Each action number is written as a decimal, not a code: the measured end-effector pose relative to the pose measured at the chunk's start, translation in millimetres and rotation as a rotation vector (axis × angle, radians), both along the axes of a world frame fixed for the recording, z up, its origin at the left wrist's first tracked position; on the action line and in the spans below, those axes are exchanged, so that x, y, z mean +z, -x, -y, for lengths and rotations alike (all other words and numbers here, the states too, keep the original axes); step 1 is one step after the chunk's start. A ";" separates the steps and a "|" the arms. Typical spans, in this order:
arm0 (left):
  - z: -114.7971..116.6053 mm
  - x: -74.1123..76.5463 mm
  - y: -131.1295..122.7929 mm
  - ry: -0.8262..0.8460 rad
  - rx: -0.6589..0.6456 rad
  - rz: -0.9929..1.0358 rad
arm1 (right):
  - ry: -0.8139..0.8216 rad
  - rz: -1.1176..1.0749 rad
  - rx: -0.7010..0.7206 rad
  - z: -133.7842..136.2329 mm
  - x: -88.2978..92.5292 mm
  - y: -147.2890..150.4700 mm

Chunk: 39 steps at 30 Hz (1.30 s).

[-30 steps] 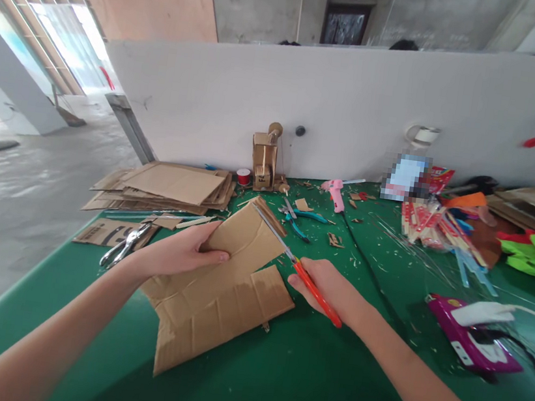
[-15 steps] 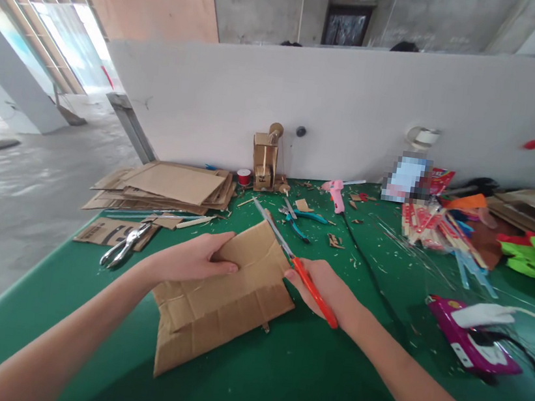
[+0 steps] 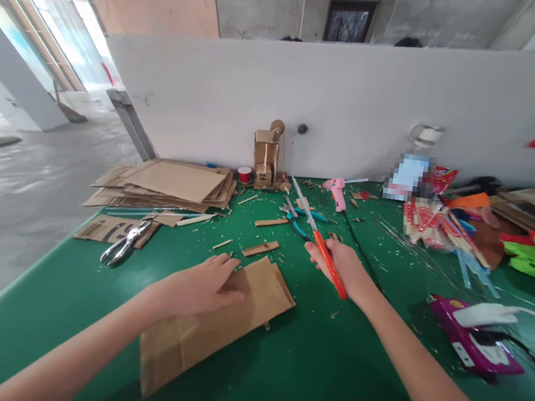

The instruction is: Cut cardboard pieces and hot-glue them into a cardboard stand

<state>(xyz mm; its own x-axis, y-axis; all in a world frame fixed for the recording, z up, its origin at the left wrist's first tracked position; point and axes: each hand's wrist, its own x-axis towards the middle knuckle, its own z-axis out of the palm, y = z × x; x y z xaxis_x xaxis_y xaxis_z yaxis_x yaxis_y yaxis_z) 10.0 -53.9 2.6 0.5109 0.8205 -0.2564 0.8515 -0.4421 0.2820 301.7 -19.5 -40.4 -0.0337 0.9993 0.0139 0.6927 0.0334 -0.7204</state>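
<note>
My left hand (image 3: 202, 283) lies flat, fingers stretched out, on a folded brown cardboard sheet (image 3: 212, 325) that rests on the green table (image 3: 314, 371). My right hand (image 3: 343, 266) is closed round the orange handles of a pair of scissors (image 3: 317, 239). The scissor blades point up and away from the cardboard, over the middle of the table. Two thin cardboard strips (image 3: 261, 248) lie just beyond the sheet's far edge.
A stack of cardboard sheets (image 3: 171, 184) and metal pliers (image 3: 124, 244) lie at the left. A small cardboard model (image 3: 266, 157), a pink glue gun (image 3: 336, 193) and teal pliers (image 3: 304, 218) lie near the white partition. A magenta device (image 3: 473, 343) with a black cable sits right.
The cardboard went from raised and folded to lying flat, with my left hand now pressing on top. My right hand lifted the scissors away to the right. Cut strips now lie on the table.
</note>
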 end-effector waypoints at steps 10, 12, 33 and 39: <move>-99.4 -32.0 -50.3 -0.366 0.005 -0.026 | -0.056 0.269 -0.093 -0.9 -15.2 10.2; -115.8 -35.4 -67.3 -0.311 0.007 -0.010 | -0.080 0.295 -0.087 1.3 -17.1 12.3; -97.1 -57.3 -43.0 -0.455 -0.141 -0.240 | -0.127 0.232 -0.072 8.0 -21.1 10.3; -45.7 -45.0 51.5 -0.435 -0.034 -0.364 | -0.145 0.140 -0.112 5.3 -23.2 7.0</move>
<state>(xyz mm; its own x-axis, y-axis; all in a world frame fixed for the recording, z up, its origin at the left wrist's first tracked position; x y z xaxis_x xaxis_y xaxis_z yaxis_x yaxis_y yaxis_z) -41.5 -8.2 -42.4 0.4804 0.8748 -0.0631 0.8431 -0.4804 -0.2417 294.8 -24.8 -63.7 0.0653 0.9849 0.1606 0.7909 0.0471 -0.6101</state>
